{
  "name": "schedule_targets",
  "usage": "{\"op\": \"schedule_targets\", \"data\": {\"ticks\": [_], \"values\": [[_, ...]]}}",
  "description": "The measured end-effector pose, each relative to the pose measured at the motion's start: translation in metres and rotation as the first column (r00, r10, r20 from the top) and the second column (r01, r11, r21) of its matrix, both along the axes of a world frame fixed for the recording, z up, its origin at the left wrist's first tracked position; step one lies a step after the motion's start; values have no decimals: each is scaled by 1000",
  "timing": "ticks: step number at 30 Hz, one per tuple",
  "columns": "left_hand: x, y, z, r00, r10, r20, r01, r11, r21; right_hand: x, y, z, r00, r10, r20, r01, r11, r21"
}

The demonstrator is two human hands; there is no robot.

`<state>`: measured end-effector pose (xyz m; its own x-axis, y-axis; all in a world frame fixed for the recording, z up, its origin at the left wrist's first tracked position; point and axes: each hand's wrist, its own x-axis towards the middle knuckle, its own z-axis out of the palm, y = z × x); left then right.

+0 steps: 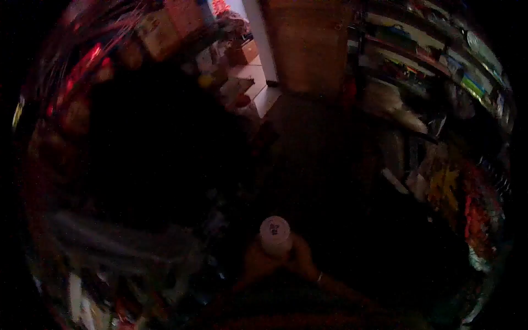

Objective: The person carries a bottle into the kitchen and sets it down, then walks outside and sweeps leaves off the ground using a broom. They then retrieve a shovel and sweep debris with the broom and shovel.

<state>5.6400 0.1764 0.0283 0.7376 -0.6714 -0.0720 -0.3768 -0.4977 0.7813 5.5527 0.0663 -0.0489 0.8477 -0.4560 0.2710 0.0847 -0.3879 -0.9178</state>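
A white, round-topped container (274,230) with small dark printing on its top is held low in the middle of the head view. My left hand (257,263) closes around its left side, and my right hand (302,258) wraps the right side. Both hands are close to my body. Deep shadow hides most of the fingers and the lower part of the container, so its exact kind is not visible.
The room is very dark. A lit doorway with pale floor tiles (268,100) opens ahead, beside a brown wooden door (308,47). Crowded shelves (407,49) line the right. Cardboard boxes (159,34) stand at the upper left.
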Motion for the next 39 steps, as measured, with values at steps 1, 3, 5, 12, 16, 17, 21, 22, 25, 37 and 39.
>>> {"op": "schedule_targets", "data": {"ticks": [1,3,5,12,16,17,21,22,25,37,39], "values": [[18,-15,4,994,-62,-87,65,998,26,12,-18,38,1000,-8,-18,8,1000,30],[58,-60,21,994,-98,-56,91,989,-113,45,-54,60,998,-57,5,57,998,29],[84,-89,8,993,-114,-10,109,973,-204,70,-78,50,990,-115,81,119,992,-49],[219,-230,-50,990,-126,59,137,948,-288,194,-215,13,973,-232,9,231,965,-124],[312,-309,-66,963,-138,233,206,932,-298,282,-290,-82,957,-264,-117,280,948,152],[341,-334,-52,978,-175,114,203,927,-317,312,-321,-91,954,-256,-160,294,903,312],[418,-410,-16,957,-225,-183,149,923,-355,391,-381,3,923,-369,-112,359,928,-101],[439,-433,-16,957,-210,-202,126,923,-363,413,-414,-36,933,-358,-17,353,927,-126],[507,-493,-18,974,-218,60,226,943,-245,481,-463,-6,911,-406,-64,394,907,-151],[737,-706,-52,969,237,71,-219,956,-196,753,-700,5,1000,16,-2,-16,993,-118],[781,-731,-24,964,263,-43,-263,915,-307,807,-734,13,988,104,-111,-114,990,-82]]}}
